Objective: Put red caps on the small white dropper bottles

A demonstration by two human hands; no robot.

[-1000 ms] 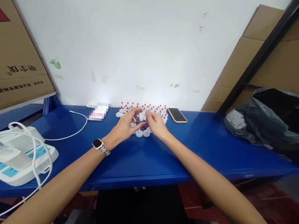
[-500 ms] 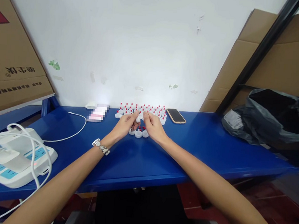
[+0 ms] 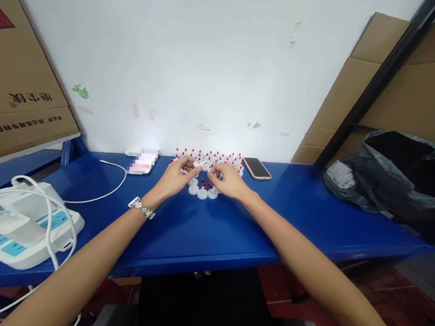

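My left hand [image 3: 179, 175] pinches a white plastic nozzle cap [image 3: 198, 165] between thumb and fingers, tilted above the blue table. To its right, my right hand [image 3: 227, 178] is curled, thumb and fingertips close together; whether something small is between them I cannot make out. Below and between the hands lie several loose red tips [image 3: 203, 183]. White nozzle caps without red tips [image 3: 202, 194] stand in front of these. Behind my hands are rows of white nozzle caps with red tips [image 3: 218, 155], partly hidden by my fingers.
A phone [image 3: 257, 169] lies at the right of the caps on the blue table [image 3: 205, 231]. At the left are a white power strip [image 3: 26, 234] with cables and a partly blurred item [image 3: 143, 162]. A dark plastic bag [image 3: 396, 170] sits at the right end.
My hands have moved slightly apart. The cap in my left hand now lies tilted in clearer view, and the loose red tips and nearer caps are less covered.
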